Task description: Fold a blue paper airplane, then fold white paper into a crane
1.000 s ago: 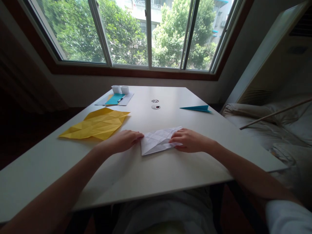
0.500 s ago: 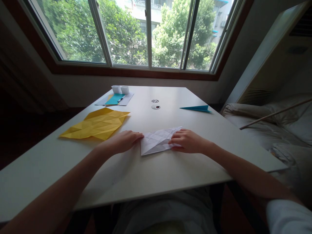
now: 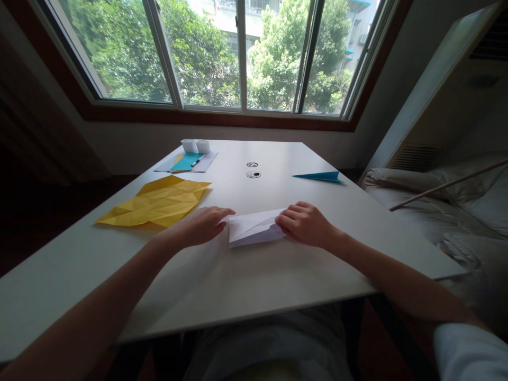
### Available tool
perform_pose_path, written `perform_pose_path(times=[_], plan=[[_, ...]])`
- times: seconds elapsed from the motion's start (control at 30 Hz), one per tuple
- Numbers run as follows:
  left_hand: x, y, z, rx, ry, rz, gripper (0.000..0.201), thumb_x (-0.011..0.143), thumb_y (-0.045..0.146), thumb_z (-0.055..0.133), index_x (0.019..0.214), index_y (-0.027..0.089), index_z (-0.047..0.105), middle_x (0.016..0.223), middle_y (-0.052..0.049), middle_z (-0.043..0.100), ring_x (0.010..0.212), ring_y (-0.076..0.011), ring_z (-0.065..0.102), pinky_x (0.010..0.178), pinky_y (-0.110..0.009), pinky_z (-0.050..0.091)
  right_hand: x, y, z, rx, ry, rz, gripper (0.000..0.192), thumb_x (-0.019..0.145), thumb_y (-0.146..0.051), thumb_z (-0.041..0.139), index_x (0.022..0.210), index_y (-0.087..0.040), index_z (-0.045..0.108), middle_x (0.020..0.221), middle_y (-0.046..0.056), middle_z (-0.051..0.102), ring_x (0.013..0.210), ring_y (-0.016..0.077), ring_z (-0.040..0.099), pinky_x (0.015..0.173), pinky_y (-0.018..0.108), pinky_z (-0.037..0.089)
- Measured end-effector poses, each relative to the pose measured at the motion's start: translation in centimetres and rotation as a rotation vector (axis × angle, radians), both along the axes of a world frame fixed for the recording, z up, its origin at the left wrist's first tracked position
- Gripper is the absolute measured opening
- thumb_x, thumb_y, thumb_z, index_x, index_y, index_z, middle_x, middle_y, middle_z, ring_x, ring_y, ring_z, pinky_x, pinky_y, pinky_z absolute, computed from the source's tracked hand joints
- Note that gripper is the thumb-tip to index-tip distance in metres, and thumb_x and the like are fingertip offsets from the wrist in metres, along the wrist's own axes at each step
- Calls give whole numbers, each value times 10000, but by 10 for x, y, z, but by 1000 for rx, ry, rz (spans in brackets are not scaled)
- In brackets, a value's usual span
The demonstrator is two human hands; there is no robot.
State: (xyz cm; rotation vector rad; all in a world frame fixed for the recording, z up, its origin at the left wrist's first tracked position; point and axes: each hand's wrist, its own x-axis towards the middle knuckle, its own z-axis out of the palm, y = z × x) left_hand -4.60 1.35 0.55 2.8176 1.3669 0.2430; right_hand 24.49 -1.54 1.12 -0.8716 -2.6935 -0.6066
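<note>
A folded sheet of white paper (image 3: pixel 254 228) lies on the white table in front of me, its near layer standing slightly open. My left hand (image 3: pixel 201 226) holds its left end at the upper corner, with the fingertips at the far edge and the thumb nearer to me. Around the right end, the fingers of my right hand (image 3: pixel 304 225) are closed and hide that part of the paper.
Left of the paper lies a creased yellow sheet (image 3: pixel 159 203). A blue folded paper plane (image 3: pixel 321 176) rests at the right. Farther back are blue paper (image 3: pixel 186 161), a pen (image 3: pixel 197 161) and small white paper boxes (image 3: pixel 203 146). Two round discs (image 3: pixel 253 174) sit mid-table.
The far edge of the white paper has come over toward me, and its creased face is now mostly covered. My right hand has curled tighter, and my left fingers have risen slightly.
</note>
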Motion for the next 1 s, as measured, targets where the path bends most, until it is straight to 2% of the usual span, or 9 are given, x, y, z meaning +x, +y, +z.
perform_pose_path(times=[0.1,0.23,0.3,0.4,0.5,0.6,0.67,0.83,1.0], plan=[[1,-1,9,126,6,79,392,842,206,350,1212,186,478,1156,-95,595,999,-240,580,823,-358,460,-3,1,13,22,91,-124,323,931,-223,297,861,-163,607,740,62,642,692,151,543,694,296,313],[4,-6,17,288,-116,204,332,849,210,338,1152,175,466,1130,-93,593,991,-241,575,794,-363,465,-6,11,34,-30,183,-335,324,931,-284,297,931,-165,599,740,68,648,665,155,556,663,280,322],[6,-7,16,323,-161,206,283,857,228,346,1101,178,479,1070,-82,610,952,-229,583,767,-349,468,-5,23,42,-84,218,-462,296,914,-311,330,973,-180,588,760,65,654,653,162,564,597,262,316],[8,-8,13,349,-187,145,221,870,252,365,1011,179,518,1006,-70,616,936,-212,574,788,-330,456,-1,47,45,-246,241,-558,268,885,-335,381,998,-210,590,818,55,666,690,177,582,554,246,321],[11,-8,10,345,-187,60,220,883,274,373,952,179,560,990,-67,616,953,-209,550,809,-328,443,7,71,37,-423,212,-574,236,852,-326,441,939,-213,628,908,54,672,771,179,592,583,237,360],[14,-11,10,301,-166,-27,257,894,294,375,901,183,607,984,-68,625,927,-205,545,792,-332,440,15,88,21,-563,176,-603,221,810,-323,499,898,-195,656,940,63,675,791,174,596,614,230,386],[15,-12,13,221,-153,-105,281,902,299,377,886,187,634,954,-67,641,921,-202,546,796,-334,436,21,93,10,-594,161,-617,215,792,-318,516,861,-189,672,900,64,686,769,175,601,616,233,394],[17,-16,15,-120,-137,-283,305,907,350,401,943,226,677,936,-63,665,931,-183,564,811,-300,441,30,90,-8,-610,152,-647,225,777,-347,525,840,-195,679,890,64,688,753,175,604,590,237,389],[19,-18,8,-166,-86,-288,255,874,368,466,930,263,691,1026,-60,636,969,-191,555,822,-300,435,35,89,-18,-580,195,-685,337,753,-508,527,813,-199,648,870,55,681,745,172,592,547,233,361]])
